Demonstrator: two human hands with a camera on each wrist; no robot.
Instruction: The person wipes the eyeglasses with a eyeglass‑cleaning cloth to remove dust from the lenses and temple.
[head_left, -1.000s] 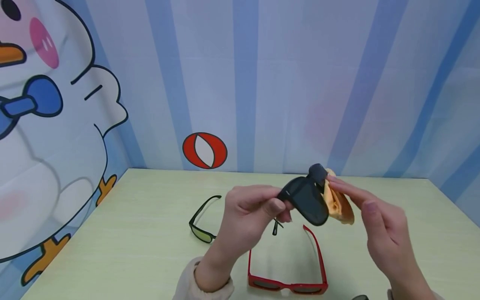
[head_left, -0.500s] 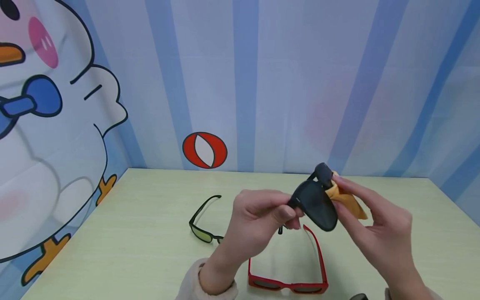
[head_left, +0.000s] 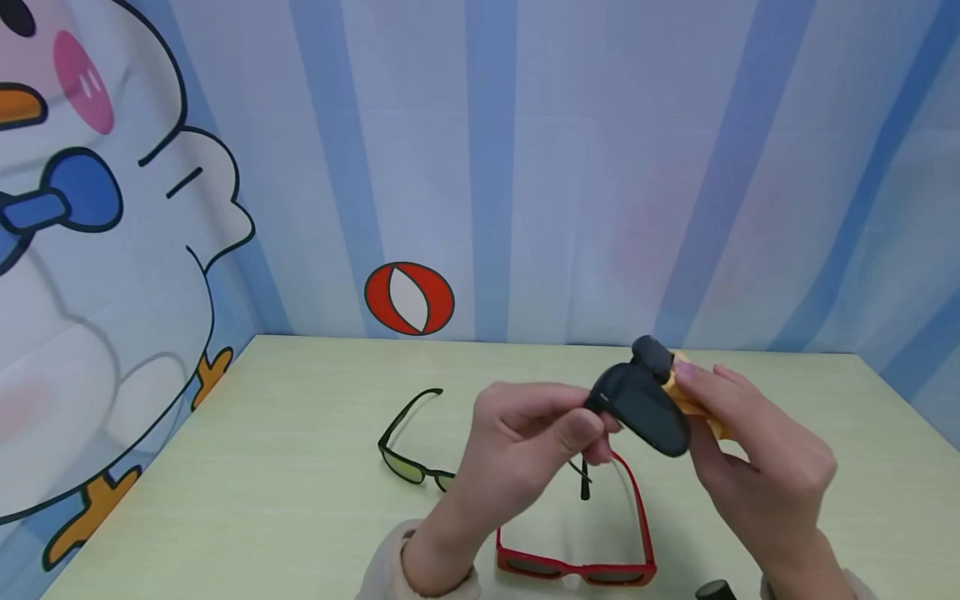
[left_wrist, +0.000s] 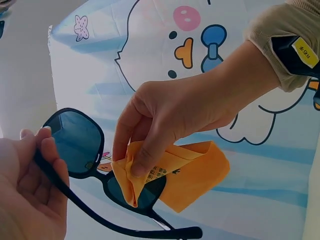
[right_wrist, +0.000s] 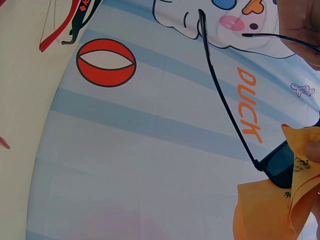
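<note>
Black sunglasses [head_left: 645, 410] with dark lenses are held up above the table, temples unfolded. My left hand [head_left: 525, 450] pinches the frame at one outer corner, beside the hinge. At the other lens, my right hand [head_left: 765, 458] pinches a folded orange cloth [left_wrist: 196, 175] over the glass, thumb on one side and fingers on the other. In the left wrist view, printed dark characters show on the cloth, and a loose flap hangs away from the lens. The right wrist view shows a long black temple [right_wrist: 220, 90] reaching out from the covered lens.
Red-framed glasses [head_left: 577, 575] lie unfolded on the pale table [head_left: 285, 500] below the hands. Black glasses with green lenses [head_left: 405, 468] lie to the left, partly behind my left wrist. A dark object [head_left: 716, 590] peeks in at the bottom edge. A printed backdrop [head_left: 570, 167] stands behind.
The right fingers have closed from nearly straight to pinching the orange cloth around the lens. Both hands and the sunglasses have shifted slightly right and down.
</note>
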